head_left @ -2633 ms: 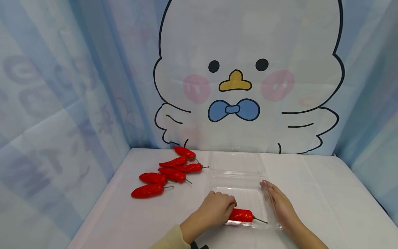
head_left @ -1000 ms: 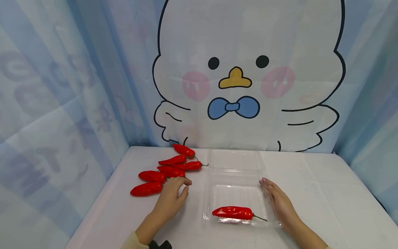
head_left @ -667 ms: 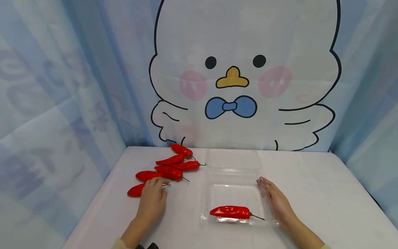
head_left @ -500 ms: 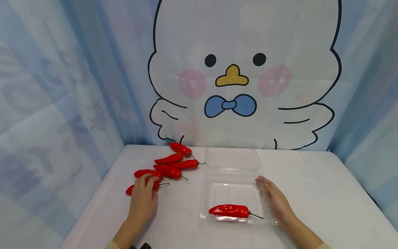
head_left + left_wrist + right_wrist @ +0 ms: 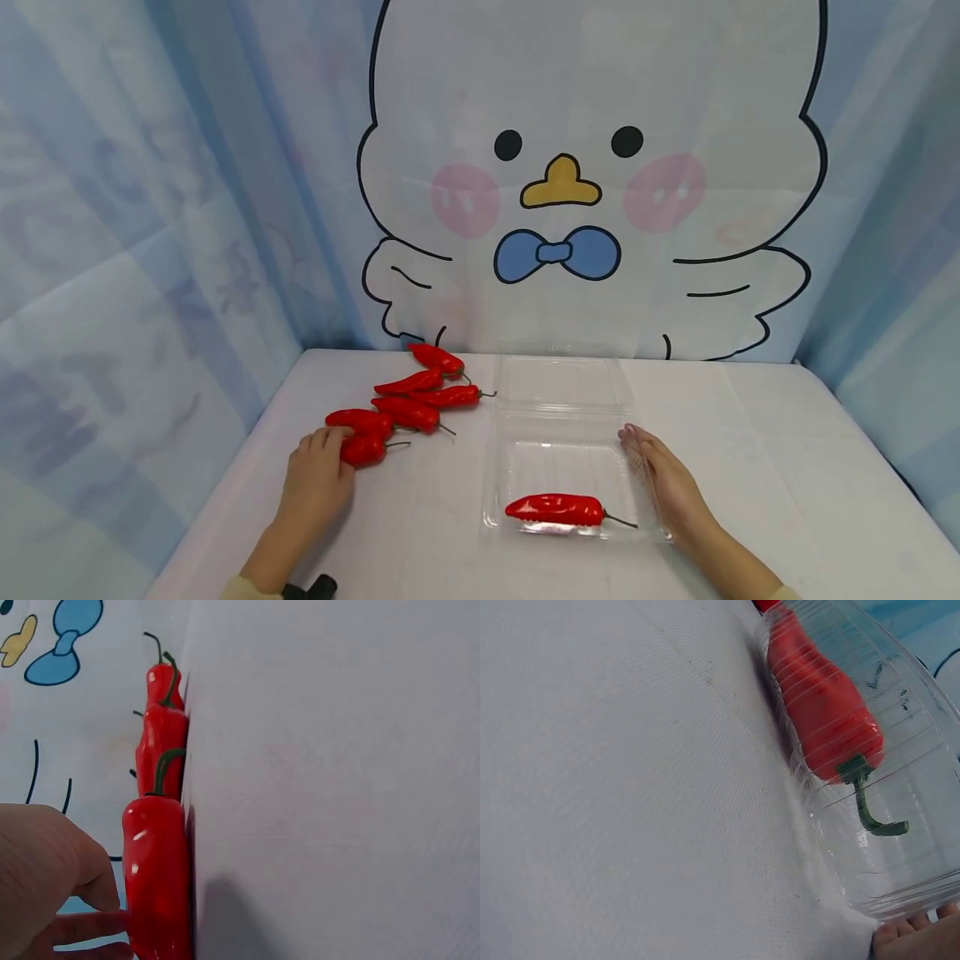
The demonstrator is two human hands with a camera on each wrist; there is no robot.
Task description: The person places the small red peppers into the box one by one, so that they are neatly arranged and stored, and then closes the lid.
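Note:
Near the left side of the table my left hand (image 5: 317, 477) has its fingers and thumb around the tip end of the nearest red chili pepper (image 5: 363, 451), covering that end. In the left wrist view, fingers touch the side of this pepper, whose green stem points away. A clear plastic clamshell box (image 5: 570, 462) lies unfolded at the middle. One red pepper (image 5: 555, 508) lies along its near side, stem to the right. My right hand (image 5: 671, 483) rests against the box's right wall with fingers extended; only some fingertips show in the right wrist view.
Several other red peppers (image 5: 405, 412) lie in a loose group beyond my left hand. The box's lid (image 5: 562, 385) lies flat toward the back. A printed cloth (image 5: 562, 317) hangs behind the white table (image 5: 780, 467). A black device (image 5: 321, 587) sits by my left wrist.
My left hand has left the pepper in the box and moved left over the group to the nearest pepper's tip end. My right hand stays at the box wall.

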